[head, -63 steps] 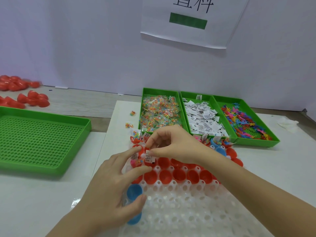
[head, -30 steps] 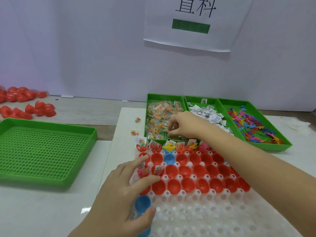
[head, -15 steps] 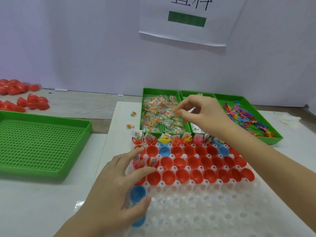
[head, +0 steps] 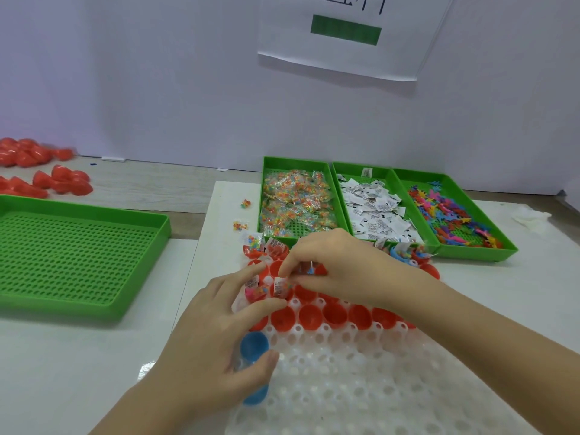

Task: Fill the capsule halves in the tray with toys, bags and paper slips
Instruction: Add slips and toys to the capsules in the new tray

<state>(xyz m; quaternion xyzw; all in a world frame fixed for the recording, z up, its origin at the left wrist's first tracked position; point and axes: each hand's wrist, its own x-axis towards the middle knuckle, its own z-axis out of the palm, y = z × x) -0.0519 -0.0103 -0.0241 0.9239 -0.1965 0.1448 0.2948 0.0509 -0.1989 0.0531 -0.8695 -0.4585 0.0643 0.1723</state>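
Note:
The white capsule tray (head: pixel 361 381) lies in front of me with red capsule halves (head: pixel 334 315) in its far rows. Some far halves hold toys, bags and slips. My right hand (head: pixel 339 271) is over the tray's far left part. It pinches a small bead bag, mostly hidden by the fingers, at a half that holds a paper slip (head: pixel 278 287). My left hand (head: pixel 216 337) lies on the tray's left edge, fingers stretched toward the same halves. Its thumb holds a blue capsule piece (head: pixel 254 345) against the palm.
Behind the tray stand three green bins: bead bags (head: pixel 295 202), paper slips (head: pixel 376 211) and coloured toys (head: pixel 448 215). A large perforated green tray (head: pixel 72 255) sits at the left, loose red capsule halves (head: pixel 59 183) beyond it. Stray bags (head: pixel 240 226) lie left of the bins.
My right hand went to the bag bin, lifted a small bag, and came back down to the tray's far left halves. My left hand stayed on the tray's edge.

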